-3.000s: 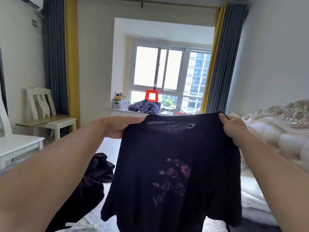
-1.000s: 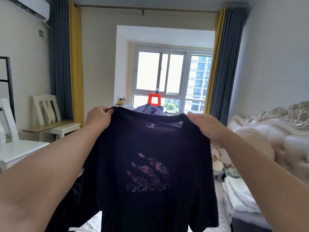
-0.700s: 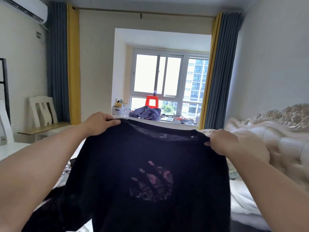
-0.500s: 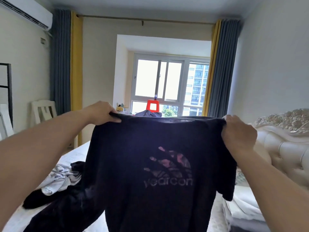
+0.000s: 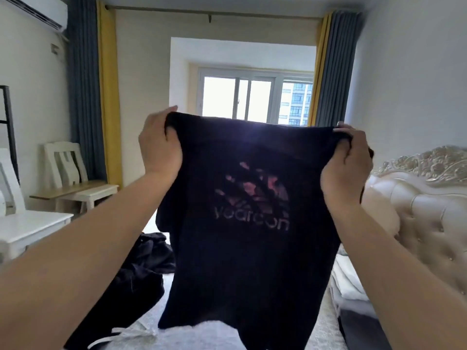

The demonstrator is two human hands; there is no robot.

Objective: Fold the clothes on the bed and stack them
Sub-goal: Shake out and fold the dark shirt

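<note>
Dark navy cotton T-shirt with pink printed logo (image 5: 252, 210) hangs in air above bed (image 5: 207, 334), spread between both hands. Left hand (image 5: 160, 147) fingers curled round one top corner; right hand (image 5: 347, 162) pinches other. Fabric looks light, limp, drapes freely, not slippery. Best hold: shoulder seams, kept taut for flat lay-down.
</note>
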